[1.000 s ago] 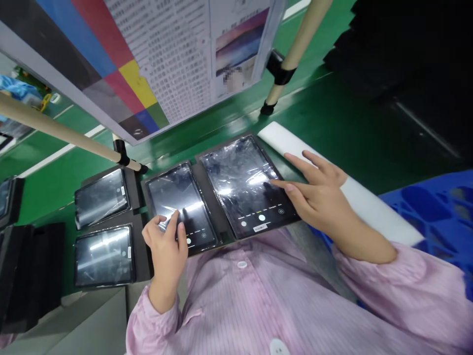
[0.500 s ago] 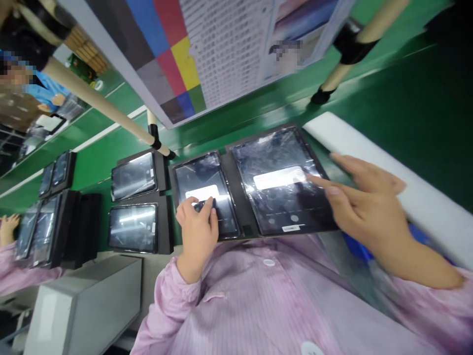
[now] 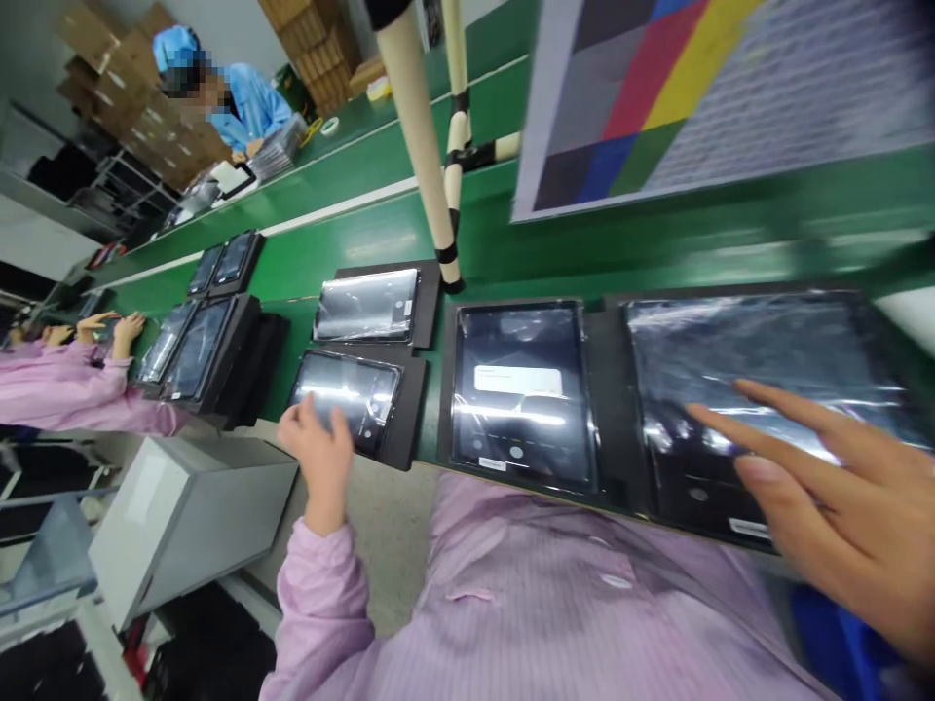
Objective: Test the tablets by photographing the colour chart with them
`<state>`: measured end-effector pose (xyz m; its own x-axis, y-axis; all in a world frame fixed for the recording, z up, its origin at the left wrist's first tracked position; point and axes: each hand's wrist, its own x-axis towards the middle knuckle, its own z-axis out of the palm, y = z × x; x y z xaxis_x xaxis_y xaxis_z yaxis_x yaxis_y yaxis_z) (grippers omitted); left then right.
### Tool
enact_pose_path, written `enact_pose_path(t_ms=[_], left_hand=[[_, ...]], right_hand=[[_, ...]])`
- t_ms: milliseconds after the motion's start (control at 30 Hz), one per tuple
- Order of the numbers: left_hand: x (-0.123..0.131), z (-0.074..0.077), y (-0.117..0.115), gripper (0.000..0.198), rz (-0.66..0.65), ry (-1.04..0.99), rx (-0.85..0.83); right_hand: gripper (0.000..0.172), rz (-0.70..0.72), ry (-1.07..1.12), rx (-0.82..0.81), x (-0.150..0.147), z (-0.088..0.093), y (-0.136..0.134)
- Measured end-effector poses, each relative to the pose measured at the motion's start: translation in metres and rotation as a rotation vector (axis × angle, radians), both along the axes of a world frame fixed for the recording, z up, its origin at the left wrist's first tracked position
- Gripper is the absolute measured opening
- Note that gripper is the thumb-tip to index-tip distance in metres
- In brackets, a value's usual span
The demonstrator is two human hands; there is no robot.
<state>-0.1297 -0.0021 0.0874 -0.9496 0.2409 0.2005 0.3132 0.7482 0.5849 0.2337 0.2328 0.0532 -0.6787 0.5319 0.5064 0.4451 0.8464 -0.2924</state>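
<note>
Head view: left hand (image 3: 319, 450) sits at the near edge of the near-left tablet (image 3: 347, 397), fingers loosely spread, tips on or just above its wrapped screen; can't tell if there's actual contact. Nothing gripped. That tablet lies in a black tray (image 3: 409, 414) on the green bench (image 3: 365, 243), with a second wrapped tablet (image 3: 367, 305) in its own tray just behind it.

Right hand (image 3: 840, 506) is open, fingers extended and apart, index fingertip over the lower-left part of the right tablet (image 3: 766, 380). Motion blur there; contact not readable. Nothing held.

Centre tablet (image 3: 522, 389) lies between the two hands, untouched, screen lit with a white dialog box (image 3: 517, 379) in the upper half. Centre and right tablets share one black holder, side by side, at the bench's near edge.

Cream post (image 3: 420, 146) stands on the bench behind the centre tablet. Colour test chart (image 3: 657, 97) hangs above right.

Far left: another person's hands (image 3: 109, 326) in pink sleeves at more tablets (image 3: 182, 346). A person in blue (image 3: 241, 102) works at the far bench. Grey box (image 3: 182, 506) stands below the bench, left.
</note>
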Motion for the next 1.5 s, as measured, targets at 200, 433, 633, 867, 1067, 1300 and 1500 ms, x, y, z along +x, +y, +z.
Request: enact_pose_path(t_ms=[200, 433, 633, 867, 1067, 1300, 1500], left_hand=[[-0.073, -0.026, -0.071, 0.041, 0.233, -0.566, 0.353], [-0.011, -0.059, -0.050, 0.070, 0.136, -0.931, 0.769], [0.051, -0.086, -0.029, 0.084, 0.089, -0.990, 0.947], [0.006, -0.086, -0.108, 0.048, 0.159, -0.921, 1.041], [-0.003, -0.095, -0.197, 0.044, 0.302, -0.794, 1.046], [0.010, -0.083, -0.237, 0.044, 0.335, -0.644, 1.047], [0.026, -0.055, -0.241, 0.043, 0.293, -0.650, 1.048]], right_hand=[[0.037, 0.254, -0.075, -0.115, -0.071, 0.013, -0.026], [0.037, 0.522, -0.074, -0.216, -0.136, 0.028, -0.049], [0.040, 0.581, -0.146, -0.335, -0.161, 0.028, -0.052], [0.045, 0.463, -0.320, -0.445, -0.230, 0.028, -0.017], [0.057, 0.247, -0.474, -0.441, -0.311, 0.028, -0.002], [0.051, 0.317, -0.699, -0.583, -0.338, 0.027, -0.039], [0.047, 0.234, -0.595, -0.594, -0.250, 0.058, -0.032]])
